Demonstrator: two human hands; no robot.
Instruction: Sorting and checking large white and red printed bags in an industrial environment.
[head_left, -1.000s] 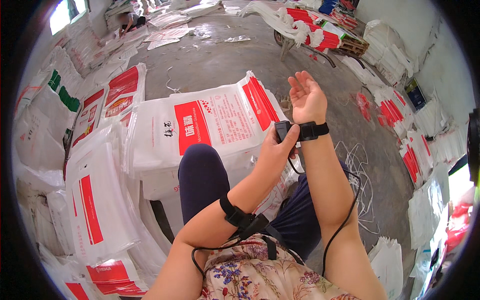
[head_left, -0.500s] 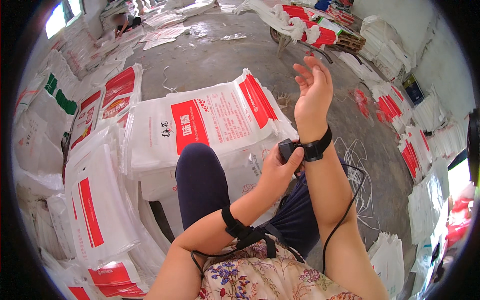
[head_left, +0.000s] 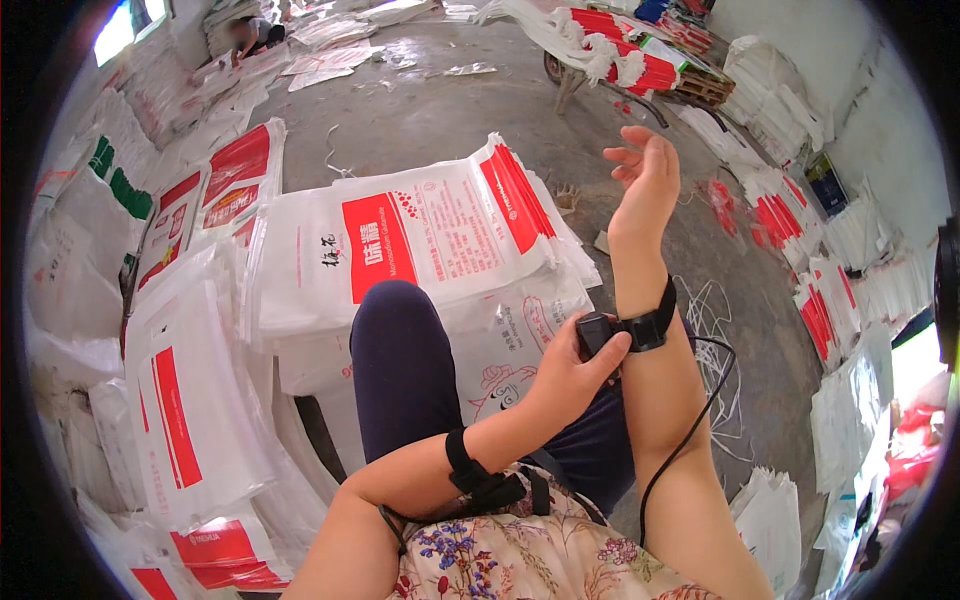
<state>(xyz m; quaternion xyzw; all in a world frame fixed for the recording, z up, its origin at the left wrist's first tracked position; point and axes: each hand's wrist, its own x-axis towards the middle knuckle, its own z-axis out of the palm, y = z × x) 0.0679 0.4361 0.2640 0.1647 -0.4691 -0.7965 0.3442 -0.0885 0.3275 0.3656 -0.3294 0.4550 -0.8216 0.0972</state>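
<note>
My left hand (head_left: pixel 575 372) is closed round a small black box-shaped device (head_left: pixel 594 331), thumb on its near side. The device sits against the black strap (head_left: pixel 655 322) round my right wrist. My right hand (head_left: pixel 645 188) is raised and holds nothing, its fingers apart and slightly bent. A black cable (head_left: pixel 722 346) runs down along my right forearm. Another black strap (head_left: pixel 462 458) circles my left forearm. Beyond my knee (head_left: pixel 405 330) lies a stack of white and red printed woven sacks (head_left: pixel 300 235); neither hand touches it.
More flat sacks (head_left: pixel 195 400) are piled on the left. White strings (head_left: pixel 722 400) lie on the grey floor (head_left: pixel 430 115) to the right. A cart loaded with sacks (head_left: pixel 590 45) stands at the back. Sack bundles (head_left: pixel 820 300) line the right wall. A person (head_left: pixel 255 38) crouches far left.
Both hands have shifted slightly right and down, with my left hand still on the device. My right forearm has turned a little, and its fingers now point more to the left.
</note>
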